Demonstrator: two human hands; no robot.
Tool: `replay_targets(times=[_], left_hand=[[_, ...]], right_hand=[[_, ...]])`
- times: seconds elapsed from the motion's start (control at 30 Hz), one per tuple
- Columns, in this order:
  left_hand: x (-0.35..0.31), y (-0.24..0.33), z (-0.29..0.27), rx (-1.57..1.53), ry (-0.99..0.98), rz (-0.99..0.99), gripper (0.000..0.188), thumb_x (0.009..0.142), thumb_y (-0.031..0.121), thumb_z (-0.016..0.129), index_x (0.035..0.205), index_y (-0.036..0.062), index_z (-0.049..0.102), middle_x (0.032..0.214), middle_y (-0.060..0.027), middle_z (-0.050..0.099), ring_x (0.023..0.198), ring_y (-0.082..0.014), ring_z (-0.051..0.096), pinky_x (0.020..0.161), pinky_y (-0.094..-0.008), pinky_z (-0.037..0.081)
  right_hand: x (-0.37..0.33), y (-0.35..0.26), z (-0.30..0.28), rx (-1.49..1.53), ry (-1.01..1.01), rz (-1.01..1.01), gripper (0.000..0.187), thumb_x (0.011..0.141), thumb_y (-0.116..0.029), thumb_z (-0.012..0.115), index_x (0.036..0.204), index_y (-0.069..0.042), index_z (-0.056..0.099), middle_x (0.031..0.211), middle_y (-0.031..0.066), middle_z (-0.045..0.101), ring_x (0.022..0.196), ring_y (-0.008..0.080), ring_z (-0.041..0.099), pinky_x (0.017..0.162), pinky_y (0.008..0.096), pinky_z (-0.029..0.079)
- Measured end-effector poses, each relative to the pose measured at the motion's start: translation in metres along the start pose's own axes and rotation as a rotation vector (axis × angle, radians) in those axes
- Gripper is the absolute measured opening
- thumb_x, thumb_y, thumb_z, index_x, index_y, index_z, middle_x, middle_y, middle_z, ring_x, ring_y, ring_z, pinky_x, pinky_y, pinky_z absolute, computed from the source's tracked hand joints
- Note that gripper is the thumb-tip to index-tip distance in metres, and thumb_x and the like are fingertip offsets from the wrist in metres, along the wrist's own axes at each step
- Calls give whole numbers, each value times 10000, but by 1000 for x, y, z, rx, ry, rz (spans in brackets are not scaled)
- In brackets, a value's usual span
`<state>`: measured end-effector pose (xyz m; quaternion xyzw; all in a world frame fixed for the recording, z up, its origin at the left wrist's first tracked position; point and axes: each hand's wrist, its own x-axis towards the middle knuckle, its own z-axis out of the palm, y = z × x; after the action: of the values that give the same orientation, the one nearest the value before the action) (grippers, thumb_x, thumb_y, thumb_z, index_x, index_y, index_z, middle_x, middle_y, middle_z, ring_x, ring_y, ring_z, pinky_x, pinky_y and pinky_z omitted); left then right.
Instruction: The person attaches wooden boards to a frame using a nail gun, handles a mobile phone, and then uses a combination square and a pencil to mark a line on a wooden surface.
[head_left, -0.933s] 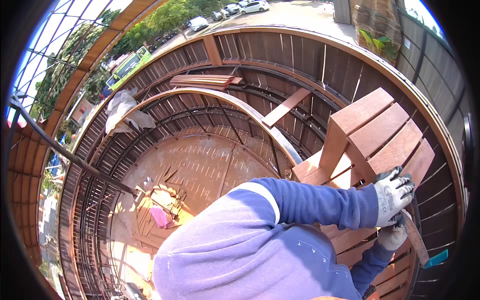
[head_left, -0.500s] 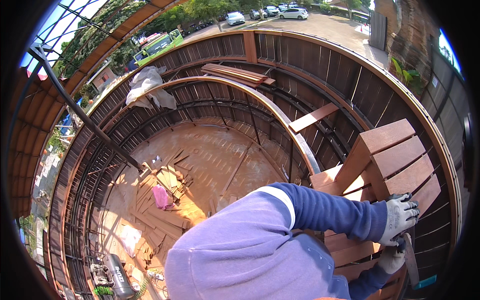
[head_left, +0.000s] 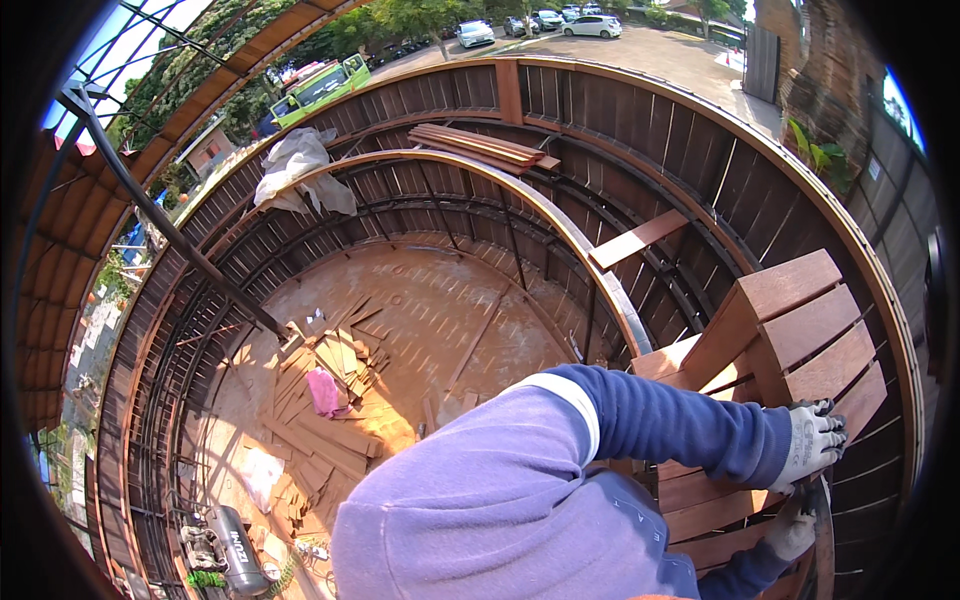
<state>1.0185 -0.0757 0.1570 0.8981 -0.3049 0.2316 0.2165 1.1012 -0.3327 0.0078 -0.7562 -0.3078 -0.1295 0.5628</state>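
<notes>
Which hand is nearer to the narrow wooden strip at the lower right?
The right hand, which touches the narrow wooden strip. The left hand lies above it on the wooden boards.

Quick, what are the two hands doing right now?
Left hand: gloved, resting on the wooden slats; whether it grips cannot be told.
Right hand: gloved, lower down, closed on a narrow wooden strip.

hands [head_left: 805, 480] gloved | on wooden boards [head_left: 800, 330] (curved deck frame [head_left: 560, 215] below)
</notes>
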Motion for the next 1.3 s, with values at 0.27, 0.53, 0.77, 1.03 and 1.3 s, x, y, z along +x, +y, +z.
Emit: replay_targets(times=[0.27, 0.53, 0.77, 1.03, 1.3], left_hand=[[1, 0, 7, -4, 50, 18, 630, 717, 318, 671, 1247, -10, 576, 1365, -231, 500, 1341, -355, 417, 1159, -563, 208], [-1, 1, 1, -12, 21, 27, 644, 740, 302, 620, 1274, -46, 534, 1376, -261, 474, 1345, -382, 405, 1166, -569, 184], [0, -1, 12, 56, 27, 29, 608, 763, 281, 596, 1274, -41, 531, 1382, -256, 471, 1338, -372, 419, 1164, -557, 204], [4, -3, 9, 60, 15, 55, 627, 743, 304, 616, 1271, -26, 542, 1379, -244, 483, 1347, -369, 411, 1161, -544, 219], [2, -4, 11, -10, 98, 29, 681, 667, 364, 666, 1220, -25, 584, 1317, -232, 536, 1306, -368, 454, 1147, -540, 257]], right_hand=[[-12, 61, -20, -270, 37, -85, 318, 954, -64, 521, 1253, 38, 560, 1249, 149, 616, 1106, 255, 620, 923, 331, 496], [-19, -48, 18, -120, 180, -124, 268, 961, -113, 530, 1175, 29, 606, 1175, 135, 645, 1055, 246, 631, 888, 327, 507], [-46, -71, 58, -18, 376, -34, 268, 962, -112, 526, 1177, 28, 605, 1171, 133, 644, 1047, 242, 630, 886, 328, 507], [-48, -65, 59, -1, 419, -47, 269, 962, -111, 522, 1178, 28, 603, 1168, 132, 643, 1038, 236, 630, 883, 329, 507], [-46, -29, 36, 1, 377, -15, 269, 963, -109, 518, 1179, 28, 601, 1164, 130, 642, 1029, 231, 629, 880, 331, 507]])
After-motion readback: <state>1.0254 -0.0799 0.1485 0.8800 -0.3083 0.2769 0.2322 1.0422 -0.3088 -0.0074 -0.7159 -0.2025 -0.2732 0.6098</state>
